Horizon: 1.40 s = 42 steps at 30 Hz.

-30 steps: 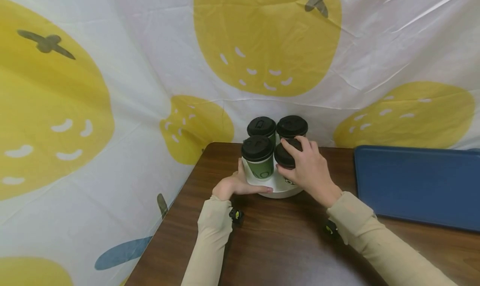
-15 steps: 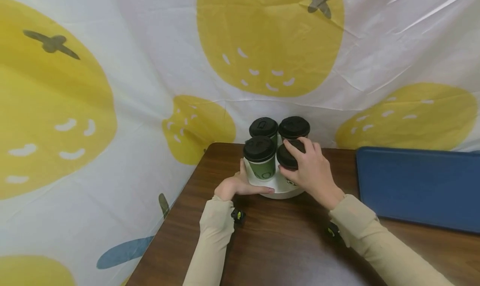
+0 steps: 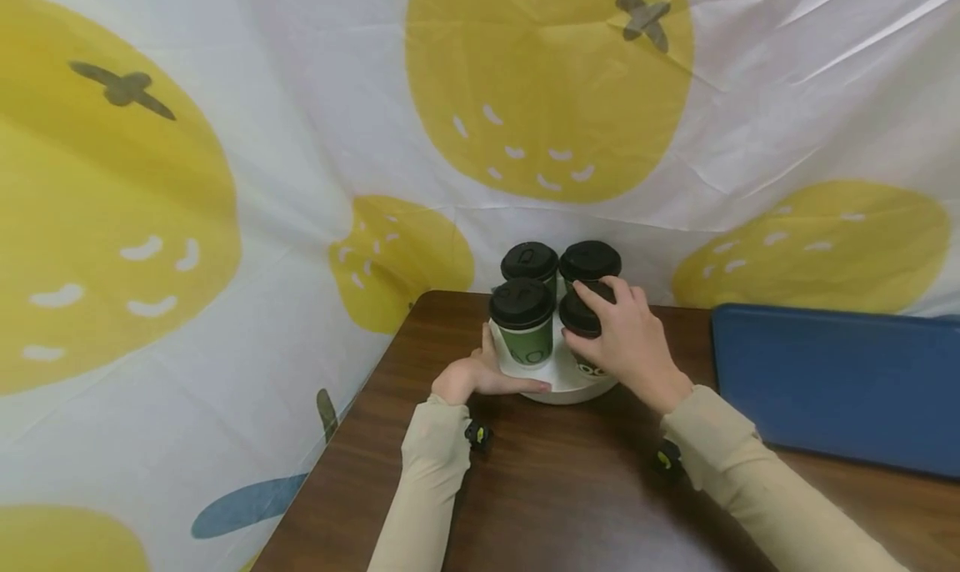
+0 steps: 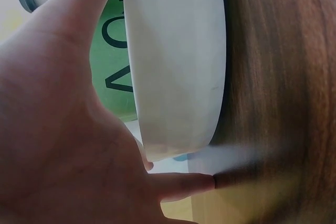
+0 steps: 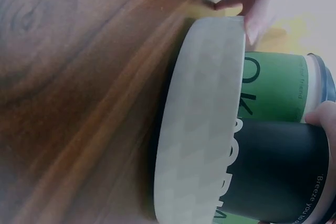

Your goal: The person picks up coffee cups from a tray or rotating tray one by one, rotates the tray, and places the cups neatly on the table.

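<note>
On the table stands a round white tray [image 3: 561,378] with a raised side. It bears several lidded paper coffee cups. A green cup [image 3: 527,342] is at its front left, and two more lids, a back left lid [image 3: 529,260] and a back right lid [image 3: 590,260], show behind. At the front right my right hand [image 3: 633,338] holds a dark cup [image 5: 278,169] around its black lid, from above and the right. My left hand [image 3: 480,377] spreads along the tray's left front edge, thumb laid on the rim and fingers straight at the side.
A blue rectangular tray [image 3: 832,388] lies to the right on the brown wooden table [image 3: 555,489]. Close behind the cups hangs a white cloth [image 3: 315,80] printed with yellow fruit, which also covers the left side.
The dark cup in my right hand has shifted slightly right, away from the green cup, and more of its printed eyes shows. My left hand keeps its place; the head view has moved a little.
</note>
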{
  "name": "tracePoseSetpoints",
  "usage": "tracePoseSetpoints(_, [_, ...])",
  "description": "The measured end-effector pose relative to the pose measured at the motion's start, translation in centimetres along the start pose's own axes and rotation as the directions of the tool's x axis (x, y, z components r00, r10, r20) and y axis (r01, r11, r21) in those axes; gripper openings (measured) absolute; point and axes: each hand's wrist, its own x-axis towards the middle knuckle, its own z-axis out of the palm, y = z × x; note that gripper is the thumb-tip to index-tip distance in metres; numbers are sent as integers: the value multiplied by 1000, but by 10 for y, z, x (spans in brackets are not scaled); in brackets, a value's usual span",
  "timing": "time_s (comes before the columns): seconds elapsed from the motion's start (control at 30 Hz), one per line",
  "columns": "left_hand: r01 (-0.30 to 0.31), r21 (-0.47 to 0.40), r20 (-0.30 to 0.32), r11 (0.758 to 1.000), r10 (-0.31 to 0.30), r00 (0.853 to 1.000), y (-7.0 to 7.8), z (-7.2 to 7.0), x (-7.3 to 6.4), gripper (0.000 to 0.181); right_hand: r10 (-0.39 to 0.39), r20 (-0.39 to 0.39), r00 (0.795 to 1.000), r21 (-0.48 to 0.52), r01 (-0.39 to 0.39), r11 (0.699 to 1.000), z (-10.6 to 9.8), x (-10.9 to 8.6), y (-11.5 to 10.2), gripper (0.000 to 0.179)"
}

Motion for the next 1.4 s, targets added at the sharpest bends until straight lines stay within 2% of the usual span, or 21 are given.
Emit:
tracePoseSetpoints(0.83, [9, 42, 21, 999, -10, 1000, 1, 0, -3, 141, -21, -68, 997, 39, 24, 999, -26, -8, -11, 63])
tracePoseSetpoints(1.4, [17, 37, 21, 999, -18, 1000, 0, 0, -2, 142, -36, -48, 998, -13, 35, 999, -29, -12, -15, 63])
